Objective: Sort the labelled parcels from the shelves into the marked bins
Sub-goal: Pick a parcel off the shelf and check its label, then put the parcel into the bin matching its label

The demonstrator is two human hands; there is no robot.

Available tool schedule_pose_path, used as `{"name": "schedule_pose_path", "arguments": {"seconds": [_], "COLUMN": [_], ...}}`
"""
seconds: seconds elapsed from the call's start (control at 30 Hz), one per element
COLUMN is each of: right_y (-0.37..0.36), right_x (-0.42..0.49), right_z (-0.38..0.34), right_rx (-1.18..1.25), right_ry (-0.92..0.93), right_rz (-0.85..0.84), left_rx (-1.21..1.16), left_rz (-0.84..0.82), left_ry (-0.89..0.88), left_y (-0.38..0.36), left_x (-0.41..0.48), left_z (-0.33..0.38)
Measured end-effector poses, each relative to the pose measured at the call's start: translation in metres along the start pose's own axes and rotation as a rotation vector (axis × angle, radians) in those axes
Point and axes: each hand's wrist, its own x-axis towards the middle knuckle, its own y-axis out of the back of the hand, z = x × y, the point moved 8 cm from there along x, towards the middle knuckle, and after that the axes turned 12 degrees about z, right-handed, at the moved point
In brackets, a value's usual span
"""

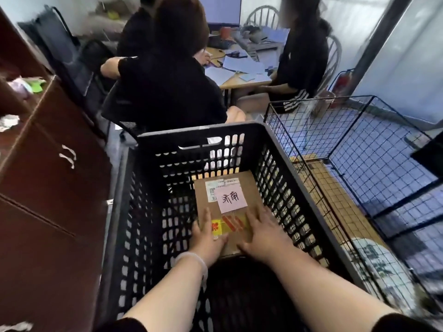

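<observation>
A brown cardboard parcel (pixel 227 188) lies flat on the bottom of a black perforated plastic crate (pixel 148 188). It carries a white shipping label, a pink handwritten note and a yellow-red sticker. Both my hands reach down into the crate. My left hand (pixel 207 236) lies on the parcel's near left part, fingers spread flat over the sticker. My right hand (pixel 262 233) rests on the parcel's near right part, fingers apart. Neither hand is curled around the parcel; they lie on top of it. A pale bracelet circles my left wrist.
A dark brown cabinet (pixel 48 176) stands close on the left. A black wire-mesh bin (pixel 359 152) adjoins the crate on the right, with cardboard and a white patterned parcel (pixel 381 264) inside. Beyond the crate, people in black sit at a paper-covered table (pixel 242 75).
</observation>
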Motion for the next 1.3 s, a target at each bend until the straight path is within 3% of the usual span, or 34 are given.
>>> {"name": "schedule_pose_path", "arguments": {"seconds": [0.1, 0.2, 0.33, 0.47, 0.6, 0.87, 1.1, 1.3], "right_y": [0.005, 0.022, 0.072, 0.149, 0.213, 0.231, 0.204, 0.171], "right_x": [-0.005, -0.018, -0.049, -0.098, -0.166, -0.371, -0.628, -0.858], "right_z": [-0.011, -0.018, -0.039, -0.035, 0.015, 0.130, 0.201, 0.216], "right_rx": [-0.110, -0.083, -0.092, -0.138, -0.155, -0.202, -0.293, -0.370], "right_ry": [0.125, 0.135, 0.193, 0.196, 0.020, -0.368, -0.742, -1.088], "right_rz": [0.057, 0.113, 0.274, 0.554, 0.738, 0.816, 0.890, 0.951], "left_rx": [0.030, 0.172, 0.199, 0.151, 0.166, 0.256, 0.116, 0.002], "left_rz": [0.036, 0.110, 0.268, 0.396, 0.420, 0.328, 0.111, -0.100], "left_ry": [0.032, -0.023, -0.273, -0.573, -0.894, -1.385, -1.704, -1.964], "left_y": [-0.004, 0.005, 0.040, 0.073, 0.073, -0.011, -0.115, -0.189], "left_x": [0.001, -0.004, -0.022, -0.067, -0.145, -0.344, -0.571, -0.775], "left_z": [0.003, 0.015, 0.066, 0.150, 0.220, 0.283, 0.272, 0.236]}}
